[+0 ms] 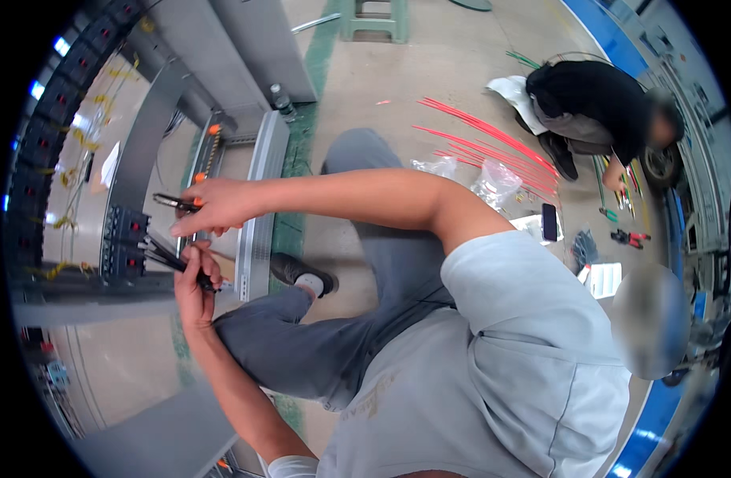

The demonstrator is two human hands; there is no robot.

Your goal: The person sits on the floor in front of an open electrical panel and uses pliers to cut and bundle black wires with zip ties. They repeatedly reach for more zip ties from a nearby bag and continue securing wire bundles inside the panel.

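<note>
My left hand point(197, 279) is closed around a bundle of short black wires point(168, 256), whose ends fan out towards a black circuit breaker block point(127, 239) with red marks. Just above it, my right hand point(216, 205) grips a dark, plier-like hand tool point(174, 201) with a touch of orange near the palm. Its exact kind is hard to make out. The tool's jaws point left, above the breaker block, and appear apart from the wires. Both hands are in front of a grey metal cabinet frame point(258, 199), beside a rail with orange pieces point(214, 130).
A row of black breakers with yellow wires point(63, 175) curves along the left. A bottle point(282, 102) stands by the frame. Red wires point(493, 143), plastic bags point(497, 183), a phone point(549, 222) and red-handled pliers point(630, 238) lie on the floor near a crouching person point(588, 103).
</note>
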